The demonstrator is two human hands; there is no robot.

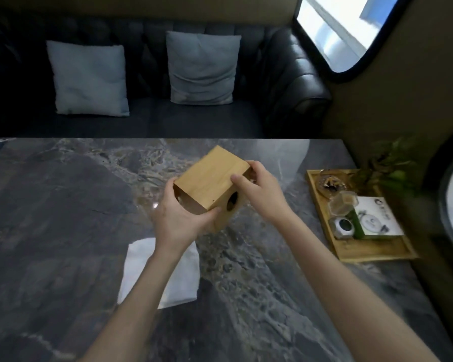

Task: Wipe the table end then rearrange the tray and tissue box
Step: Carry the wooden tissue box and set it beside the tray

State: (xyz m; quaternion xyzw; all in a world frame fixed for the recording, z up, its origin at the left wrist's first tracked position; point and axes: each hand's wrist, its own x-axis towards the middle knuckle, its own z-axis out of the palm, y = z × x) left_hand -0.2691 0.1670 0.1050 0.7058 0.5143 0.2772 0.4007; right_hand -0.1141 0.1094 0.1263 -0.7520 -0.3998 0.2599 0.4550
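We hold the wooden tissue box (211, 182) in both hands, lifted and tilted above the middle of the worktop (50, 205). Left hand (179, 218) is clamped on the near-left corner, thumb over the front edge. Right hand (259, 190) grips the right end, index finger lying across the top face. The box shows an oval opening on the side turned toward us; no tissue visible in it from here.

The white cloth (162, 273) lies flat on the worktop near its front edge, partly under the left forearm, not in either hand. We judge the wiping step finished or at least set aside; whether the surface is actually clean we cannot tell, as the marbled pattern hides any marks.

The wooden tray (372, 253) sits at the right edge of the worktop, close to the wall, carrying small jars, a booklet and a dish. It looks square to the edge, so possibly already placed, though we cannot confirm.

Remaining, by our reading: set the box down in its final spot, likely beside the tray.
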